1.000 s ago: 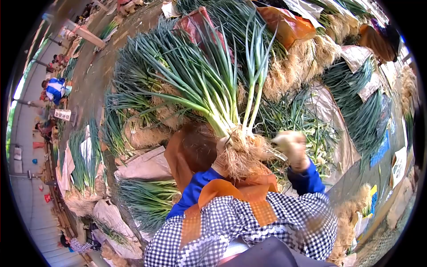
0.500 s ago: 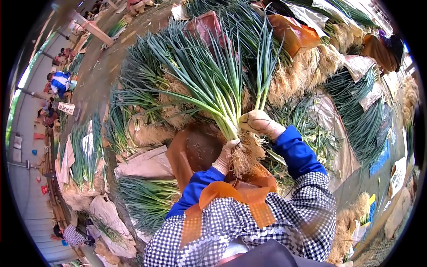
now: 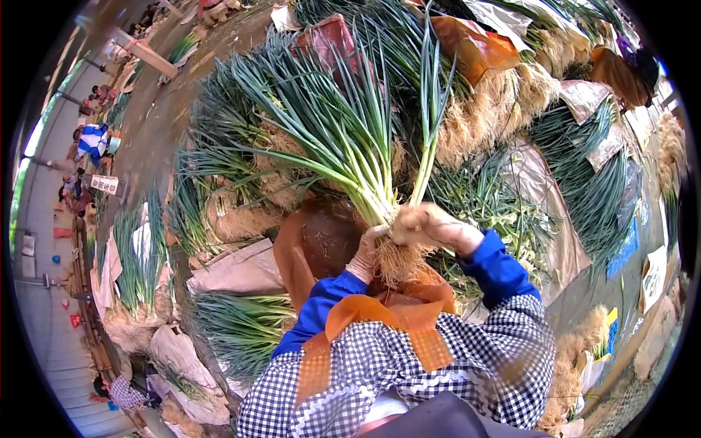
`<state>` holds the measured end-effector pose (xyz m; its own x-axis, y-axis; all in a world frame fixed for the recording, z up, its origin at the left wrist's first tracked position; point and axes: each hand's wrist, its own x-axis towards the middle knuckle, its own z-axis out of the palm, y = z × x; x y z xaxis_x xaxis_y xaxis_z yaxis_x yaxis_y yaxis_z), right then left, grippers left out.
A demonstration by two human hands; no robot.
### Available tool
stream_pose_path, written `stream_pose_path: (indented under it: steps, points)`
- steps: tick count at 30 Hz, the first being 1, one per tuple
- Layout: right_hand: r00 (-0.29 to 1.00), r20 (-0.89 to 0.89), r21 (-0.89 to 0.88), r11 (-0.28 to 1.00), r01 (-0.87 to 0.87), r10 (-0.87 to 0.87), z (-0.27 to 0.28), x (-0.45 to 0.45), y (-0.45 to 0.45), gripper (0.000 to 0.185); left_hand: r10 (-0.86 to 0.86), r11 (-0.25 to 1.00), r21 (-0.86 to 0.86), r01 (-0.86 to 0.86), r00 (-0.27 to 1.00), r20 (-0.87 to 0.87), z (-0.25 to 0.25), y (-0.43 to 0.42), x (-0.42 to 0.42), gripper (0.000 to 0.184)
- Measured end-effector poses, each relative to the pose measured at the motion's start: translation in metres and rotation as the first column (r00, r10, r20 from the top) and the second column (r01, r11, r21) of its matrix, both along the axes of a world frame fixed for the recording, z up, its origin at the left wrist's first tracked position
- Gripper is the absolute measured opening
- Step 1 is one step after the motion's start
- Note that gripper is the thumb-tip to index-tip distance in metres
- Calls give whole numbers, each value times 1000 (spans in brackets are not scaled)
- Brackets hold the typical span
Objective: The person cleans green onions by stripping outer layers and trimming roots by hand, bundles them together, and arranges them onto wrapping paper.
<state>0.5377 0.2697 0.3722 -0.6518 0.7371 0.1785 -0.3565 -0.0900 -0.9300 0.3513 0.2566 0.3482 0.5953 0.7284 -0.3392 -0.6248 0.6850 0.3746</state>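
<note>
A bunch of green onions [image 3: 369,171] with long green leaves fans upward at the centre, its pale roots [image 3: 400,264] hanging below. Gloved fingers of my left hand [image 3: 369,250] wrap round the white stem bases from the left side. My right hand [image 3: 431,225], slightly blurred, is closed against the bases from the right, where a separate stalk or two [image 3: 426,175] leans away from the main bunch. Behind the roots lies the orange-brown apron [image 3: 292,252] over my lap.
Piled green onions [image 3: 234,146] lie ahead and left, with another pile [image 3: 584,175] at right. Loose trimmed leaves [image 3: 496,201] cover the ground right of my hands. A bundle [image 3: 237,328] lies at lower left. A person in blue and white [image 3: 93,142] is far left.
My right hand first came in from the right to the stem bases, then shifted slightly lower along them. My left hand has kept its hold on the bunch.
</note>
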Motion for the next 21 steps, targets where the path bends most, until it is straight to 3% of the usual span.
stream_pose_path:
  steps: [2,3,4,5,6,7,9,11,13,14,15,17,19,20,21]
  points:
    - [872,-446,-48,968,-248,201,25,10,-16,33,-1,1000,4,2,999,-46,-19,4,-2,50]
    - [897,-370,-16,964,-264,239,39,30,-22,34,4,1000,1,-4,999,-45,-18,4,-3,50]
    - [975,-78,-32,977,-210,207,52,55,-27,35,-27,999,-47,25,999,-46,-15,3,-6,47]
    - [956,265,-44,992,-120,127,58,71,-23,36,-60,994,-96,56,997,-43,-15,-1,-7,45]
    - [818,576,40,999,-15,-11,55,68,-11,38,-75,997,-3,75,996,-50,-37,2,-11,53]
    - [254,879,414,910,12,-403,56,55,5,41,-88,996,3,88,995,-47,-32,1,-6,53]
    - [211,735,630,764,139,-644,35,20,33,41,54,998,-33,-57,995,-83,-12,1,4,35]
    - [188,829,540,841,-27,-526,18,-10,54,30,35,999,-5,-36,989,-146,-33,3,-5,26]
    - [282,858,499,830,-250,-430,-2,-20,72,22,13,1000,10,-11,980,-199,-38,4,-12,24]
    - [334,856,491,825,-280,-396,-6,-21,72,19,7,1000,17,-4,980,-197,-43,3,-13,24]
    - [419,768,608,757,-240,-484,-12,-19,69,11,14,999,34,-8,982,-188,-49,2,-14,26]
    - [671,620,636,762,-125,-407,-3,-6,53,19,16,999,43,-8,983,-183,-38,3,-13,29]
    - [893,451,130,990,-52,-13,32,11,20,29,-78,996,-44,77,997,-23,-6,0,-6,44]
    - [901,417,77,983,-169,122,52,33,19,27,-153,987,-35,155,987,53,4,1,-5,60]
    - [893,374,32,959,-281,250,62,56,25,27,-154,987,-32,156,987,53,16,1,-2,60]
